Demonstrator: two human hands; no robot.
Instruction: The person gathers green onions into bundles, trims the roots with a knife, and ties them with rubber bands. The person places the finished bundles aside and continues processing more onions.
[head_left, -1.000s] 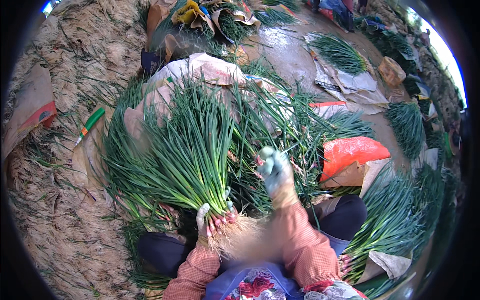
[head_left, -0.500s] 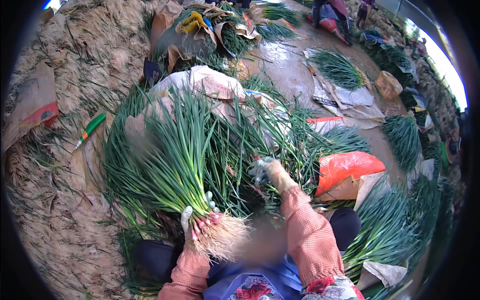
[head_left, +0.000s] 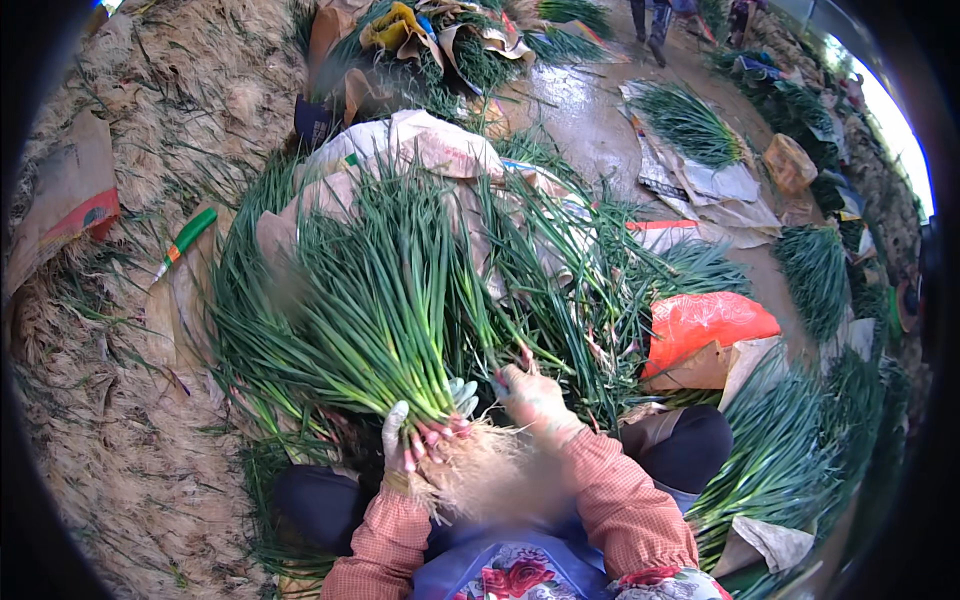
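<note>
My left hand (head_left: 398, 440), in a pale glove, is wrapped round a thick bunch of spring onions (head_left: 385, 330). Their reddish bulbs and pale roots (head_left: 475, 465) point toward me, while the long green leaves fan out away over the pile. Just right of the bunch, my gloved right hand (head_left: 538, 402) is closed, with spring onion stalks (head_left: 508, 335) at its fingertips. Part of what it grips is hidden by the fingers. Loose spring onions (head_left: 610, 345) lie in a heap beyond it.
A green-handled knife (head_left: 188, 240) lies at left beside a thick layer of straw-coloured roots (head_left: 130, 440). Pale sacking (head_left: 420, 145) shows behind the heap, and an orange-red bag (head_left: 705, 330) at right. More spring onions (head_left: 790, 440) lie along the right. A person's legs (head_left: 652, 25) show at the far top.
My right hand has drawn back toward the bunch's root end, its fingers now closed on stalks. The left hand and its bunch have shifted slightly right. At the far top, a person's legs have moved.
</note>
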